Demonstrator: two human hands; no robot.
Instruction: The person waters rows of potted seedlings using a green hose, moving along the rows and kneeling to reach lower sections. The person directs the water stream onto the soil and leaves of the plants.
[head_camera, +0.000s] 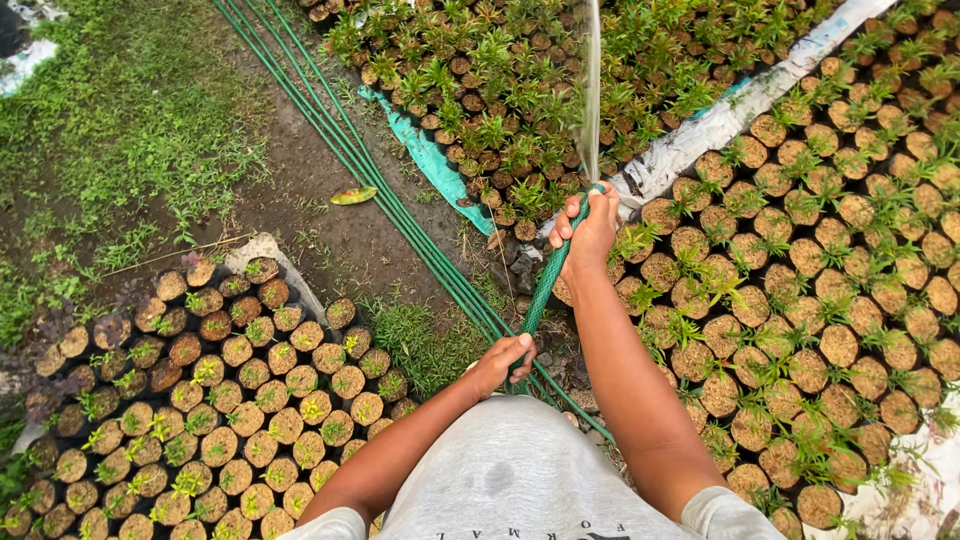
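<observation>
Both hands, left (503, 360) and right (590, 225), grip the green hose (545, 285), pointing away up-frame.

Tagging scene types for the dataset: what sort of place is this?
Most likely an outdoor plant nursery. Blocks of seedling pots stand on the ground, with dirt and grass between them. The right hand and the left hand hold a green hose that sprays water over them.

We see potted seedlings (250, 400) at eight o'clock, grass (130, 100) at ten, a fallen leaf (353, 196) on bare soil (320, 235) toward eleven.
</observation>
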